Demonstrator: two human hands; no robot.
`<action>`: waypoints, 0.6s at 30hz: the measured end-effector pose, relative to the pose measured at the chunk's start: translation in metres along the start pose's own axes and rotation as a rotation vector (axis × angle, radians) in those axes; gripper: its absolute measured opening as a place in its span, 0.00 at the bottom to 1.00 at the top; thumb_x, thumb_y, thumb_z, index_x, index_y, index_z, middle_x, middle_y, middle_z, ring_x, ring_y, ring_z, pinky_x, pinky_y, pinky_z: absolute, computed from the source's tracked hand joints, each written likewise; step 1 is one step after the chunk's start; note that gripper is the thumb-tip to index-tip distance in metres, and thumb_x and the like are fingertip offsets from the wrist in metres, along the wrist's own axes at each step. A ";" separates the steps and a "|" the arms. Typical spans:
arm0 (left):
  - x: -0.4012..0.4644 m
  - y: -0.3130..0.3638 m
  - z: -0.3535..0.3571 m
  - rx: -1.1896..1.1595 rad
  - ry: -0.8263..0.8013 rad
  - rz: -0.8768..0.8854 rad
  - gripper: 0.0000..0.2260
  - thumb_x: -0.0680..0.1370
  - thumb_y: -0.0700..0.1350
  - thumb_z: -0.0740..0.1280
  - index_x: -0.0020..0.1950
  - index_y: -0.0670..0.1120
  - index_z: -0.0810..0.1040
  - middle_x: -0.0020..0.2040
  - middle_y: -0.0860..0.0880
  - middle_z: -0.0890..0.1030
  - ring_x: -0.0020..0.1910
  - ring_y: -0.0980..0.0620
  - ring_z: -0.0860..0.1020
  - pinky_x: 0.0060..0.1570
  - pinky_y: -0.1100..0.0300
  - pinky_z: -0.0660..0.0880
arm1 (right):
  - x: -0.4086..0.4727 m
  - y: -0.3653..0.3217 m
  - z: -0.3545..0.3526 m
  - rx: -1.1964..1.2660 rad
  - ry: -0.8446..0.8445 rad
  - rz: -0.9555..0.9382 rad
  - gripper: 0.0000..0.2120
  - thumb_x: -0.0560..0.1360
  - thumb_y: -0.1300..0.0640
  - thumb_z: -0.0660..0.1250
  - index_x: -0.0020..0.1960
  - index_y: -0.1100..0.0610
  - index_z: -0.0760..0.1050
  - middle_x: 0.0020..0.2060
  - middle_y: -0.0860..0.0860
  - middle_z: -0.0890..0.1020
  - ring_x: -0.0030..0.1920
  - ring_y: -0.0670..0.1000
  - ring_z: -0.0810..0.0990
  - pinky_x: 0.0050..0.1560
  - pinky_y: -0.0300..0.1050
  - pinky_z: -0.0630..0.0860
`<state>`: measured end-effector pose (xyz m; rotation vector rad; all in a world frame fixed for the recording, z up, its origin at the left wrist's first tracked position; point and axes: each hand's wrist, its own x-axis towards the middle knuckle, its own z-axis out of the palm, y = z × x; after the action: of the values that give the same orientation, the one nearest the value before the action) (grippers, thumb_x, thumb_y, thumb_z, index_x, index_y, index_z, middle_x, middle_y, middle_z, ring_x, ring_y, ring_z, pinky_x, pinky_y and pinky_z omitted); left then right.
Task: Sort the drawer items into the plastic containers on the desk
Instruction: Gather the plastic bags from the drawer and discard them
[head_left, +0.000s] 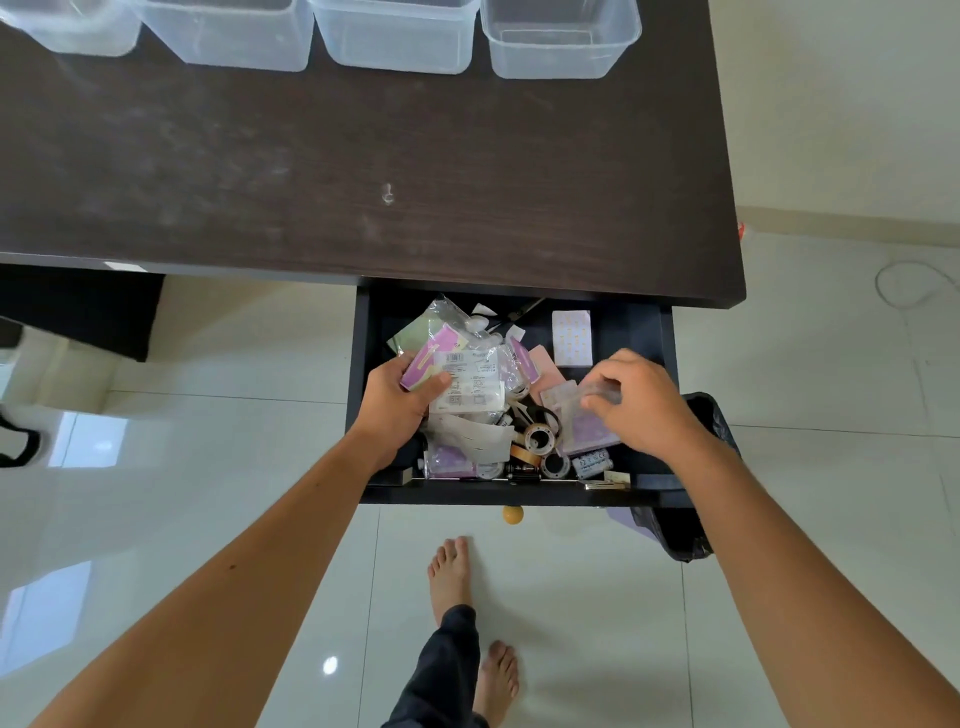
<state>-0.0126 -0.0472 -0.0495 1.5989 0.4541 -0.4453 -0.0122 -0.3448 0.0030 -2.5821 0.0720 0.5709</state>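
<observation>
The dark drawer (613, 322) stands pulled out under the desk, full of mixed small items: plastic packets, tape rolls (540, 439), batteries (592, 462) and a white patterned card (571, 338). My left hand (400, 400) grips a stack of packets (467, 384), a purple one and a white labelled one, at the drawer's left side. My right hand (639, 400) pinches a clear plastic packet (587, 415) with purple contents at the drawer's right side. Several clear plastic containers (561, 47) line the far edge of the dark desk (363, 171).
A black bin bag (685, 525) sits on the floor just right of the drawer. A small orange knob (512, 514) sticks out from the drawer front. My bare feet stand on the glossy tiled floor below. A thin cable lies on the floor at the far right.
</observation>
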 end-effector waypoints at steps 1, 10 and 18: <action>0.000 0.000 0.001 0.009 0.004 0.000 0.13 0.80 0.42 0.73 0.64 0.41 0.82 0.52 0.46 0.88 0.52 0.47 0.87 0.51 0.50 0.85 | 0.001 0.000 -0.005 0.039 0.000 -0.008 0.05 0.79 0.57 0.74 0.54 0.56 0.82 0.50 0.49 0.79 0.52 0.53 0.80 0.52 0.47 0.73; 0.000 0.015 0.017 0.047 -0.103 -0.052 0.10 0.80 0.51 0.72 0.50 0.44 0.84 0.43 0.42 0.82 0.42 0.46 0.80 0.42 0.51 0.77 | 0.017 -0.037 -0.004 0.572 -0.020 0.074 0.19 0.76 0.49 0.78 0.64 0.52 0.82 0.60 0.45 0.84 0.60 0.48 0.83 0.64 0.51 0.79; 0.003 0.026 0.022 0.079 -0.172 -0.020 0.11 0.79 0.49 0.75 0.55 0.42 0.83 0.51 0.42 0.88 0.50 0.42 0.87 0.47 0.47 0.84 | 0.029 -0.074 0.021 0.558 0.102 0.059 0.20 0.74 0.52 0.80 0.63 0.52 0.80 0.49 0.37 0.77 0.52 0.42 0.78 0.51 0.40 0.79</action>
<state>0.0035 -0.0708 -0.0304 1.6172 0.3258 -0.6167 0.0172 -0.2682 0.0081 -2.0663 0.2979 0.3719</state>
